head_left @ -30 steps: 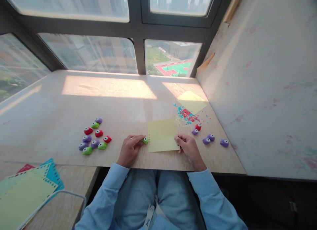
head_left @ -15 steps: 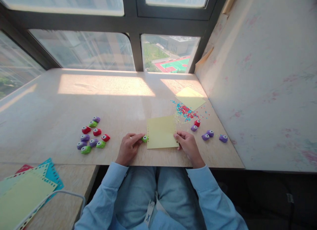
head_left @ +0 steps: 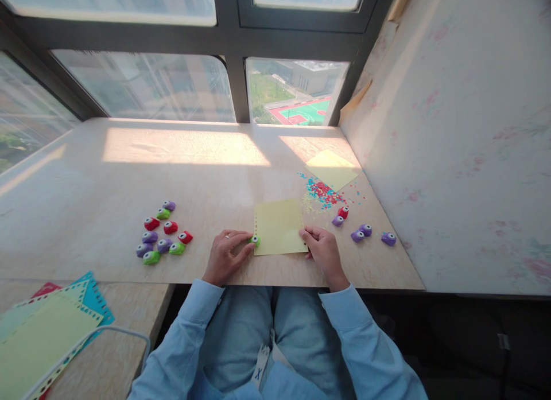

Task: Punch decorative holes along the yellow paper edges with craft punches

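A pale yellow sheet (head_left: 279,226) lies in front of me, with a row of punched holes along its left edge. My left hand (head_left: 228,255) has thumb and fingertips on a small green punch (head_left: 255,240) with an eye-like top, which sits at the sheet's lower left edge. My right hand (head_left: 323,252) pinches the lower right edge of the sheet, where a few dark holes show beside the fingertips.
Several red, purple and green punches (head_left: 164,245) stand at left, more purple ones (head_left: 388,239) at right. Coloured paper bits (head_left: 325,193) lie near another yellow sheet (head_left: 331,167). Punched sheets (head_left: 51,331) and a pale cable (head_left: 124,330) are at lower left.
The green punch has moved slightly right, onto the sheet's left edge. My left thumb has shifted toward it. The sheet has shifted slightly left with my right hand.
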The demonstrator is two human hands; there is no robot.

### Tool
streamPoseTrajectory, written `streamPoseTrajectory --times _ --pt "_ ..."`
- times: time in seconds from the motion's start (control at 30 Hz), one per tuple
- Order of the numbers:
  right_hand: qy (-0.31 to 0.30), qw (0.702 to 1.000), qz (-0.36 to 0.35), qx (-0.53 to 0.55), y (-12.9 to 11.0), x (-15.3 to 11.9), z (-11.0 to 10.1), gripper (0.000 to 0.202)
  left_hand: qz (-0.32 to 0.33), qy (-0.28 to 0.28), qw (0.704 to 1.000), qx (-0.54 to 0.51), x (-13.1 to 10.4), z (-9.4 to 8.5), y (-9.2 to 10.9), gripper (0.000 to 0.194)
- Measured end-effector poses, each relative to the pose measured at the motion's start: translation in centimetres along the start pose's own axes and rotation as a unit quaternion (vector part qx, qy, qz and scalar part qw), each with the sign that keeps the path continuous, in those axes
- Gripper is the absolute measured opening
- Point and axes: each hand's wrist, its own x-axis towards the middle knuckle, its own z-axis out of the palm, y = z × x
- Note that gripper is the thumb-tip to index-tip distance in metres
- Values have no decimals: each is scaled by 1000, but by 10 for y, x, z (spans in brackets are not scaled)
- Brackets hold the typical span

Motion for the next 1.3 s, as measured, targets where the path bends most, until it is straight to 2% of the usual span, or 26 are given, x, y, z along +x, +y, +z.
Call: streamPoseTrajectory --times 0.17,0.5,1.3 --pt "30 1000 0 -2 -1 -2 3 45 1 -1 1000 -13 0 -2 3 19" --pt "42 999 -1 -2 4 -3 2 47 25 -18 999 -15 1 -7 6 20" --pt "62 998 6 -28 7 -11 2 50 13 -25 1000 5 -1 -8 7 18"
